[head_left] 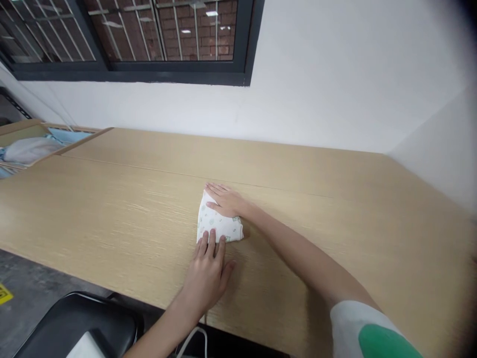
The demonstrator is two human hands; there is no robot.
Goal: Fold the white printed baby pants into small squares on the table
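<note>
White, flat and gripping nothing, the folded cloth with a small grey-green print (212, 219) lies beneath two bare hands, near the middle of the tabletop of pale wood-grain board (112, 204).

The right hand (226, 201) rests palm down over the cloth's 12-to-1 o'clock side, its fingers close together and aimed at 10 o'clock, the thumb set apart toward 9. The left hand (208, 271) is at 6 o'clock, fingers slightly spread and pointing up toward 12, tips on the near edge, thumb out toward 1. Both hands are loose and flat, with nothing pinched or clasped.

The step in hand looks like pressing and smoothing the folded fabric. From this pose, a further fold would call for one hand to pin the cloth while the other gets its fingertips under an edge; the layers under the right palm are hidden.

The right forearm runs out to 4 o'clock, ending in a white sleeve with a green patch (345, 325); the left comes in from 7. Farther off, a wooden-rimmed box (85, 141) holding blue and whitish fabric sits at 10 o'clock, a black padded chair (108, 320) at 7, and a dark-framed window (171, 74) at 11.
</note>
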